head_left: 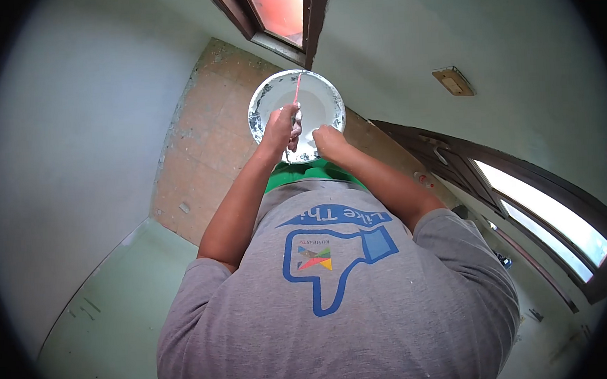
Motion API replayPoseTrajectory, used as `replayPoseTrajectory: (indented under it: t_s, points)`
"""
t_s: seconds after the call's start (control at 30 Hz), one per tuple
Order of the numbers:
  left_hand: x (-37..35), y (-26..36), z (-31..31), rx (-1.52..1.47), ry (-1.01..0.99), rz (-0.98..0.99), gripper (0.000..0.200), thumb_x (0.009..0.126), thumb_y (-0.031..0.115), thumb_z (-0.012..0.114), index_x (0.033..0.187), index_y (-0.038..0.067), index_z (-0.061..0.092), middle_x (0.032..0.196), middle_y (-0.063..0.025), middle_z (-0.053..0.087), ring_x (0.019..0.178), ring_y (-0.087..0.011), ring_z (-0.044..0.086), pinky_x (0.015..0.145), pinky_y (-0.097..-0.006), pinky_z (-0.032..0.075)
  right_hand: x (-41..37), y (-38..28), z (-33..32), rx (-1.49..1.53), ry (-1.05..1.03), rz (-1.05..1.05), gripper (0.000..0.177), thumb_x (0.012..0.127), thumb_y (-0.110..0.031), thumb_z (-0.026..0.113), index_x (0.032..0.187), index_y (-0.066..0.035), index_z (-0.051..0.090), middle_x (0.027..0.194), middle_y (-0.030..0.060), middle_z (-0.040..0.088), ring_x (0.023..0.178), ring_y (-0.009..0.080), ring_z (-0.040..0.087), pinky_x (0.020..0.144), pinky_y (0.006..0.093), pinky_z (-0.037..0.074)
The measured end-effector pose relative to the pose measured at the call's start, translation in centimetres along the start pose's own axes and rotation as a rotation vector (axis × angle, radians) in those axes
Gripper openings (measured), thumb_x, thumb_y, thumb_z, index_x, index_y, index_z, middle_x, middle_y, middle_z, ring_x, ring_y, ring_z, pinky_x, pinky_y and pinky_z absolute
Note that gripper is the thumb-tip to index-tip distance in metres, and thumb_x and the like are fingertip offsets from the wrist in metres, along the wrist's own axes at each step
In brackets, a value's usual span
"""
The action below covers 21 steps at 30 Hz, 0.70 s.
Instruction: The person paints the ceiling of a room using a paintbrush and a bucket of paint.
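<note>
In front of my body hangs or stands a round white bucket (254,116), its inner wall smeared with white and dark patches and pale material inside. A thin pinkish handle (298,88) crosses its mouth from the far rim toward me. My left hand (283,130) is closed around that handle, with white smears on the fingers. Over the near right part of the bucket's mouth, my right hand (330,141) is curled into a fist. Whatever it may hold is hidden by the fingers.
Below is a brown tiled floor (207,126) with a spattered edge. A pale wall (94,118) rises on the left. Ahead is a dark-framed window (277,12); a switch plate (453,81) and another dark frame (522,178) are on the right.
</note>
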<state>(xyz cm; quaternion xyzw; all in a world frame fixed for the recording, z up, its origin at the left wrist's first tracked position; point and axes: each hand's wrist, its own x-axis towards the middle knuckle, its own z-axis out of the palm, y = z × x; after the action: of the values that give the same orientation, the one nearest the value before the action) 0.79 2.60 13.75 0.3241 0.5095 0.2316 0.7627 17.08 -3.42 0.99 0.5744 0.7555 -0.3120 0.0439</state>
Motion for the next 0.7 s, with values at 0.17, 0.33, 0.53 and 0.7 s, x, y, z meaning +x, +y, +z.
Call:
replayPoseTrajectory:
  t_s: [0.17, 0.33, 0.53, 0.7]
  points:
    - [-0.9, 2.0, 1.6, -0.005, 0.007, -0.024, 0.042, 0.092, 0.046, 0.041, 0.079, 0.007, 0.049, 0.05, 0.0008, 0.041, 0.033, -0.0105, 0.036, 0.033, -0.0265, 0.035, 0.6, -0.3, 0.4, -0.057, -0.021, -0.042, 0.016, 0.078, -0.003, 0.058, 0.082, 0.002, 0.073, 0.089, 0.0262, 0.068, 0.086, 0.0403, 0.069, 0.076, 0.0468, 0.057]
    - [-1.1, 2.6, 2.1, 0.018, 0.004, -0.041, 0.041, 0.091, 0.047, 0.045, 0.079, 0.007, 0.049, 0.051, 0.0015, 0.041, 0.034, -0.0106, 0.038, 0.033, -0.0262, 0.034, 0.6, 0.1, 1.1, -0.063, -0.041, -0.041, 0.018, 0.081, -0.005, 0.057, 0.084, 0.003, 0.073, 0.091, 0.0261, 0.068, 0.088, 0.0396, 0.069, 0.077, 0.0461, 0.057]
    - [-0.8, 2.9, 3.3, 0.15, 0.02, -0.13, 0.034, 0.09, 0.041, 0.051, 0.08, 0.008, 0.051, 0.052, 0.001, 0.044, 0.035, -0.0116, 0.04, 0.033, -0.0266, 0.033, -0.1, 0.4, 0.7, -0.069, -0.048, -0.032, 0.019, 0.083, -0.007, 0.056, 0.085, 0.001, 0.073, 0.093, 0.0251, 0.068, 0.091, 0.0381, 0.069, 0.078, 0.0455, 0.057]
    - [-0.7, 3.3, 4.3, 0.238, -0.002, -0.17, 0.035, 0.091, 0.041, 0.051, 0.082, 0.007, 0.052, 0.054, 0.0004, 0.046, 0.036, -0.0118, 0.041, 0.033, -0.0266, 0.033, -0.2, 0.5, 1.3, -0.063, -0.068, -0.011, 0.017, 0.082, -0.007, 0.058, 0.085, 0.001, 0.073, 0.094, 0.0243, 0.068, 0.09, 0.038, 0.069, 0.078, 0.0451, 0.057]
